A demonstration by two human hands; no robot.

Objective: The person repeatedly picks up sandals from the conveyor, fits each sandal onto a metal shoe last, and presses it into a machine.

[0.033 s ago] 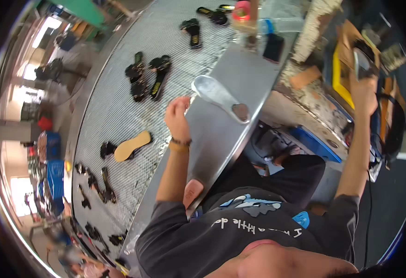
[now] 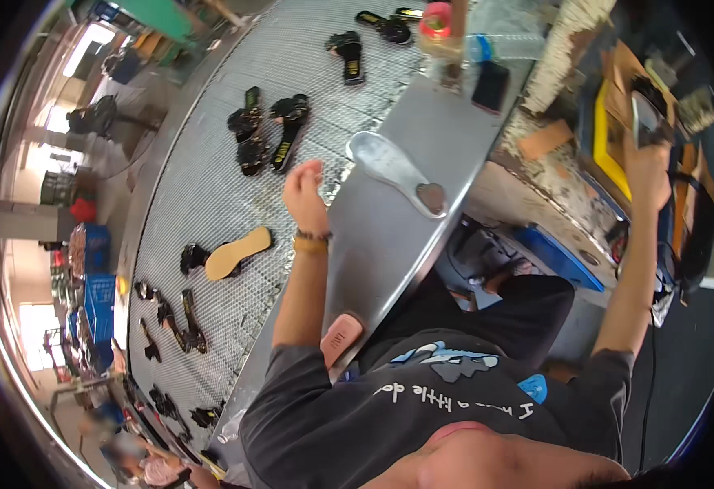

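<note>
My left hand [image 2: 305,196] hovers over the edge of the mesh-topped surface, its fingers loosely curled and nothing visible in them. Nearest to it are a black sandal [image 2: 290,134] with a dark ornamented strap and a silver, sole-shaped metal plate [image 2: 381,161]. This plate has a hole at its narrower end and lies on the metal bench top [image 2: 381,236]. Far to the right, my right hand [image 2: 649,175] is closed on a dark object with a shiny silver face [image 2: 645,118], whose kind I cannot make out.
Several black sandals lie on the mesh surface [image 2: 210,163], one with its tan sole [image 2: 238,253] up. A pink block [image 2: 341,338] lies by my left elbow. A clear bottle [image 2: 504,47] and a black phone-like slab [image 2: 490,86] occupy the bench's far end. Yellow-edged box [image 2: 601,138] at right.
My left hand has moved left, away from the metal plate and over the mesh. My right hand keeps its hold at the right. The whole view has shifted slightly.
</note>
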